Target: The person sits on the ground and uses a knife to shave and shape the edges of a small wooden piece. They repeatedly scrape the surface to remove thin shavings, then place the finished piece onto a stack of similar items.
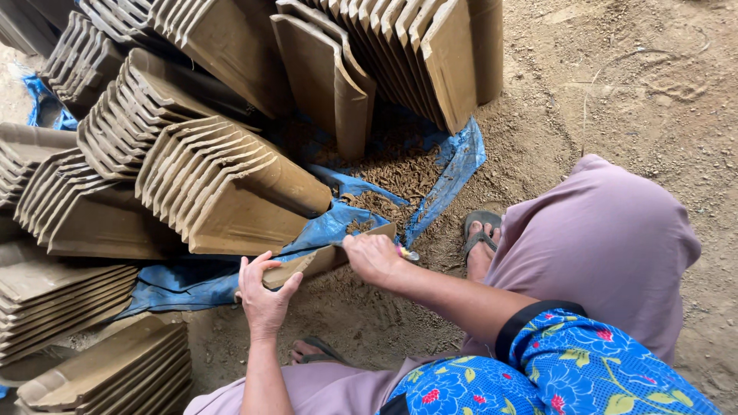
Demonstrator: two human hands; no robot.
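Bare dirt floor fills the right of the frame, with a torn blue tarp half buried under crumbs of clay. Stacks of ribbed, unfired brown tiles crowd the upper left, several cut off by the edges. At lower centre, the left hand wraps one end of a single tile. The right hand is closed on a small tool, mostly hidden, its tip against the tile's edge.
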